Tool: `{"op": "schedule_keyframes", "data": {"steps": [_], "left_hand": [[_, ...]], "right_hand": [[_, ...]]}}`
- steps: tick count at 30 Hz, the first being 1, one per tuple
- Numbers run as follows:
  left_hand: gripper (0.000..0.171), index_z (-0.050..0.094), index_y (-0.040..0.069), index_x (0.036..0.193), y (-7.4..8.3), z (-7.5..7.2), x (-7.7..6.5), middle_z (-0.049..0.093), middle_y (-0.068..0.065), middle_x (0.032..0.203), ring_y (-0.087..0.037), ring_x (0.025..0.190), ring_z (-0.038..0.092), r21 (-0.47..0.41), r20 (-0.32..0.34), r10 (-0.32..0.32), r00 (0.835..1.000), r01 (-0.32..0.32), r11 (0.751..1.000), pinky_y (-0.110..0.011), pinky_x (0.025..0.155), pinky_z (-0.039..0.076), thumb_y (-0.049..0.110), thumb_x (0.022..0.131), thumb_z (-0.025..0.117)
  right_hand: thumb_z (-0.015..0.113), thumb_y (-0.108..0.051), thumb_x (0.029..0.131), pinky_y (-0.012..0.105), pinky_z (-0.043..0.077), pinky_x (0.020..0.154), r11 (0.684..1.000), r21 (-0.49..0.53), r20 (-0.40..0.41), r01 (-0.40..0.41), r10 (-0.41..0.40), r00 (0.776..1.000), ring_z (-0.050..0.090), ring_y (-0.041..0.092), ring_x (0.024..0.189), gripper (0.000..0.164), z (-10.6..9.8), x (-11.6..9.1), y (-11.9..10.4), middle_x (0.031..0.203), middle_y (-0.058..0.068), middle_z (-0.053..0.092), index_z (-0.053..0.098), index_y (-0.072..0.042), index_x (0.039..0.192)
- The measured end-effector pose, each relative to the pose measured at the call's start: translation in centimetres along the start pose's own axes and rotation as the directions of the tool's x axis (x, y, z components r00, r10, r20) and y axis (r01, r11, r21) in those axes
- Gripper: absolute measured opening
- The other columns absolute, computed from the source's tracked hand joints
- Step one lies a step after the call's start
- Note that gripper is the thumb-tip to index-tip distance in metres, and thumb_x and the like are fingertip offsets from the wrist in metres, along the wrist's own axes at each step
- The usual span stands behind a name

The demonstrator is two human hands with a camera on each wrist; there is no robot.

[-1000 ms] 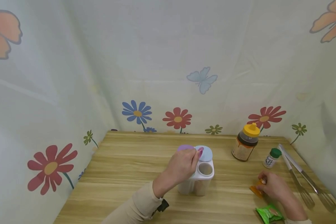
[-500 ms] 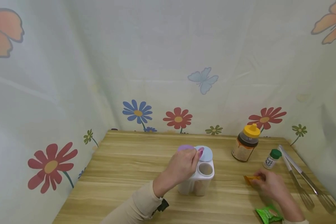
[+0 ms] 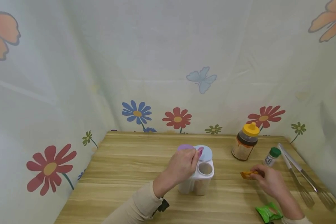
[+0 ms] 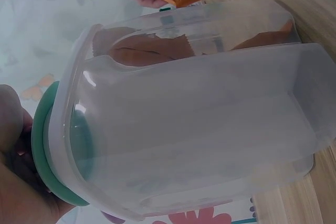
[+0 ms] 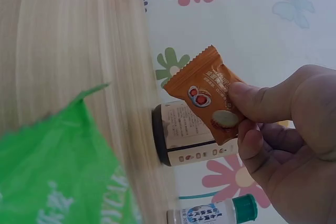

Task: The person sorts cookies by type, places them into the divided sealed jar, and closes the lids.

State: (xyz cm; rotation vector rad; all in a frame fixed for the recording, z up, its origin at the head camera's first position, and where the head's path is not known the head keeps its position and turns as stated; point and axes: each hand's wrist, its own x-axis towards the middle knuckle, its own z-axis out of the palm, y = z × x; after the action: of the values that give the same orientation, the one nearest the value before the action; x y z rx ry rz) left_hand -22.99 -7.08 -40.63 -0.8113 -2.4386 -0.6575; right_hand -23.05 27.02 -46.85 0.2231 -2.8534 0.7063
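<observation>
My left hand (image 3: 182, 165) curls over the top of a clear multi-compartment storage container (image 3: 203, 186), holding a pink lid (image 3: 200, 151) that peeks out at the fingertips. A green lid (image 4: 44, 145) sits below the palm in the left wrist view. Purple (image 3: 186, 147) and blue (image 3: 204, 153) lids cover the rear compartments; the front right opening (image 3: 205, 168) is uncovered. Brownish packets (image 4: 149, 50) show through the container's wall. To the right, above the table, my right hand (image 3: 271, 180) pinches a small orange snack packet (image 5: 210, 95) between thumb and fingers.
A green snack packet (image 3: 268, 212) lies near the front edge. Behind the right hand stand a yellow-capped bottle (image 3: 245, 144) and a green-capped shaker (image 3: 271, 156). Metal tongs (image 3: 303, 174) lie along the table's right side. Printed fabric (image 3: 156, 62) surrounds the table (image 3: 128, 161).
My right hand has lifted the orange snack packet off the table and carried it slightly left and away from me. The left hand and container have stayed put.
</observation>
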Motion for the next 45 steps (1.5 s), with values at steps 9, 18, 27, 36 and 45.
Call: {"op": "schedule_keyframes", "data": {"steps": [9,18,27,36,45], "left_hand": [[0.04,0.044,0.016,0.064,0.0,0.0,0.0,0.035,0.007,0.054,-0.005,0.048,0.032,0.005,0.011,-0.006,1.0,0.006,1.0,-0.015,0.044,0.023,0.027,0.101,0.05],[0.038,0.045,0.016,0.065,0.0,-0.1,-0.2,0.036,0.007,0.056,-0.005,0.049,0.033,-0.004,0.015,-0.012,1.0,0.012,1.0,-0.014,0.045,0.023,0.025,0.101,0.052],[0.037,0.045,0.016,0.065,0.0,-0.1,-0.3,0.037,0.007,0.057,-0.005,0.049,0.033,-0.021,0.026,-0.019,0.999,0.02,1.0,-0.014,0.044,0.024,0.024,0.101,0.051],[0.037,0.045,0.016,0.065,0.0,0.0,-0.3,0.036,0.007,0.056,-0.005,0.049,0.033,-0.021,0.015,-0.01,1.0,0.01,1.0,-0.014,0.045,0.024,0.024,0.101,0.051],[0.036,0.046,0.016,0.067,0.1,-0.3,-0.1,0.037,0.007,0.057,-0.005,0.049,0.033,-0.005,0.034,-0.015,0.999,0.015,1.0,-0.014,0.045,0.025,0.026,0.101,0.052]], "right_hand": [[0.077,-0.011,0.08,0.023,0.046,0.055,0.999,0.012,-0.079,0.049,-0.048,0.996,0.061,0.013,0.069,0.009,-0.3,0.0,-1.3,0.084,0.005,0.071,0.071,-0.012,0.087],[0.079,-0.007,0.078,0.021,0.048,0.052,0.992,0.025,-0.167,0.127,-0.122,0.978,0.064,0.01,0.066,0.011,-0.7,0.0,-2.8,0.084,0.007,0.073,0.074,-0.012,0.087],[0.078,-0.003,0.078,0.021,0.048,0.052,0.977,0.001,-0.244,0.214,-0.207,0.947,0.061,0.002,0.067,0.015,-1.3,0.0,-4.2,0.084,0.004,0.073,0.074,-0.014,0.089],[0.079,0.0,0.076,0.021,0.049,0.052,0.961,0.008,-0.282,0.276,-0.263,0.923,0.06,0.0,0.066,0.018,-1.4,0.0,-5.4,0.083,0.003,0.074,0.074,-0.013,0.087],[0.082,0.003,0.07,0.011,0.044,0.054,0.925,0.01,-0.351,0.38,-0.353,0.868,0.058,-0.002,0.065,0.024,-1.6,0.2,-6.1,0.082,0.001,0.073,0.074,-0.014,0.085]]}}
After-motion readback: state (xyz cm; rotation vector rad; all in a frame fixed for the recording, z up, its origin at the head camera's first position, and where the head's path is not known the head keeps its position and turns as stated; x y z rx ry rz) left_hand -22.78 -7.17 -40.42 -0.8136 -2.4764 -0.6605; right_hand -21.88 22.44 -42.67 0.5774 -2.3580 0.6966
